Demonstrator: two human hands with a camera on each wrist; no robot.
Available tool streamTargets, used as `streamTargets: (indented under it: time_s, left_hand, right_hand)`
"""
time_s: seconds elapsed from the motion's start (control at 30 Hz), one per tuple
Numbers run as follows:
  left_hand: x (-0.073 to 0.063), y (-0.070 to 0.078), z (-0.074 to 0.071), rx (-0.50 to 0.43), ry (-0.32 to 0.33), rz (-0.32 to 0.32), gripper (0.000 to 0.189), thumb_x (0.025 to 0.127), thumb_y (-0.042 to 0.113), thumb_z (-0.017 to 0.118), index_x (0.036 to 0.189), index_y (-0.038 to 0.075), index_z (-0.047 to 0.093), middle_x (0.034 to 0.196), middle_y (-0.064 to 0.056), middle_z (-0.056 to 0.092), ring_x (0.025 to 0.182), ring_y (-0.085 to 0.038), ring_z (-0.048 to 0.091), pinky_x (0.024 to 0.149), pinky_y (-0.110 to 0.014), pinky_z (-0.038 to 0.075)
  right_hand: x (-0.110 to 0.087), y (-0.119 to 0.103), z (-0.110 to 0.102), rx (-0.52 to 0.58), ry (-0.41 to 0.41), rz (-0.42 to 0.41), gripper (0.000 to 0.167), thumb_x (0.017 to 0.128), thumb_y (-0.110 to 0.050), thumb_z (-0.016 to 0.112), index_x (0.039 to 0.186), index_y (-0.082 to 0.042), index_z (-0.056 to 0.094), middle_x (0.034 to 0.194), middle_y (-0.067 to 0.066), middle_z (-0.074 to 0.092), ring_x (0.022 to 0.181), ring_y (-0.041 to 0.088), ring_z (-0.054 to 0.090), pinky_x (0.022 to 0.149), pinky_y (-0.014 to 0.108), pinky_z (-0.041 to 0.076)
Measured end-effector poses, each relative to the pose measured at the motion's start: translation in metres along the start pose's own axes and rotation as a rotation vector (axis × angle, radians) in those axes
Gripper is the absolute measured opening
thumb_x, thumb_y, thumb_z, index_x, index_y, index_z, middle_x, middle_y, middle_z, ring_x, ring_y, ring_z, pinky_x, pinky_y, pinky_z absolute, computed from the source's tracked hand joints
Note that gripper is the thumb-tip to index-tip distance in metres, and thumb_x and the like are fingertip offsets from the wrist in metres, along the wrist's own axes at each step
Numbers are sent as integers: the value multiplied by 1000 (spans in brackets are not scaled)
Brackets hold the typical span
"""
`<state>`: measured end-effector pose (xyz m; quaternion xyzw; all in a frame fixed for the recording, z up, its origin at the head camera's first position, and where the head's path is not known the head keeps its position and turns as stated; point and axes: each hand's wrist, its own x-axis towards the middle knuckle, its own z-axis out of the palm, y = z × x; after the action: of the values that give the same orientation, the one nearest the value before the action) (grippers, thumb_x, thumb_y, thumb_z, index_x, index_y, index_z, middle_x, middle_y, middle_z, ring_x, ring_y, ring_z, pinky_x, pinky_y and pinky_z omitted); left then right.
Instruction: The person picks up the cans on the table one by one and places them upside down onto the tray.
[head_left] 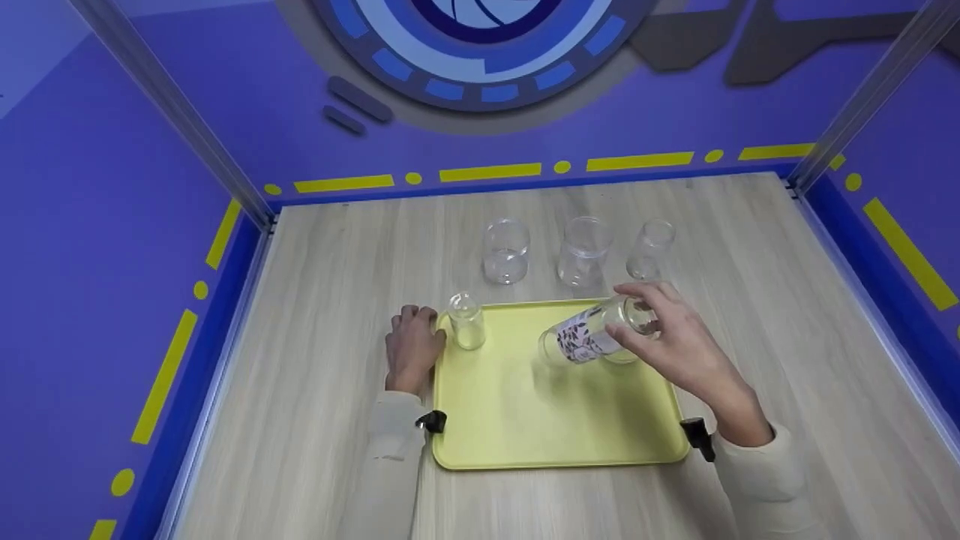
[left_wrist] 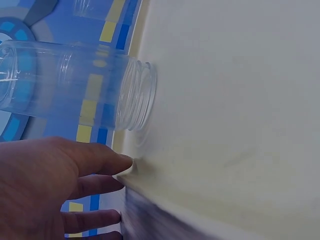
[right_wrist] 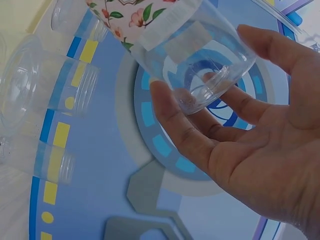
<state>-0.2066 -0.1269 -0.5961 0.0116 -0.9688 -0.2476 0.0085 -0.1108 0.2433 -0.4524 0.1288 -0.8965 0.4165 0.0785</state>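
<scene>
My right hand (head_left: 682,345) holds a clear jar with a floral label (head_left: 585,336) by its base end. The jar leans mouth-down to the left, close over the yellow tray (head_left: 510,420). In the right wrist view, thumb and fingers curve round its clear base (right_wrist: 200,95). Another clear vessel (head_left: 621,355) shows partly behind it, mostly hidden. At the tray's left rim, my left hand (head_left: 412,346) has its thumb on the inner side and fingers outside. Beside that thumb, a small clear jar (head_left: 467,330) stands on the tray, its threaded mouth (left_wrist: 137,95) down.
Behind the tray stand three clear vessels: a wide jar (head_left: 506,259) at left, another wide jar (head_left: 583,259) in the middle and a slim one (head_left: 649,251) at right. Blue printed walls (head_left: 420,154) enclose the wooden table (head_left: 322,285) at the back and sides.
</scene>
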Motion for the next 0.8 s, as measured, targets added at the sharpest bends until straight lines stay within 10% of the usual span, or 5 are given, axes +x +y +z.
streamTargets:
  time_s: [0.47,0.8]
  left_hand:
    - [-5,0,0,45,-2,38,31,95,20,70,123,8,72,134,-21,60,119,-42,56,86,-60,53]
    - [-5,0,-1,70,-12,39,33,97,21,68,127,8,71,135,-21,59,120,-42,56,87,-60,54]
  right_hand:
    - [-5,-4,-2,-89,-39,-20,53,90,-10,86,137,1,64,131,21,62,118,40,62,96,58,50]
    - [-8,-6,-2,-124,-73,-23,53,87,-9,87,135,0,66,127,18,62,108,34,64,89,54,52]
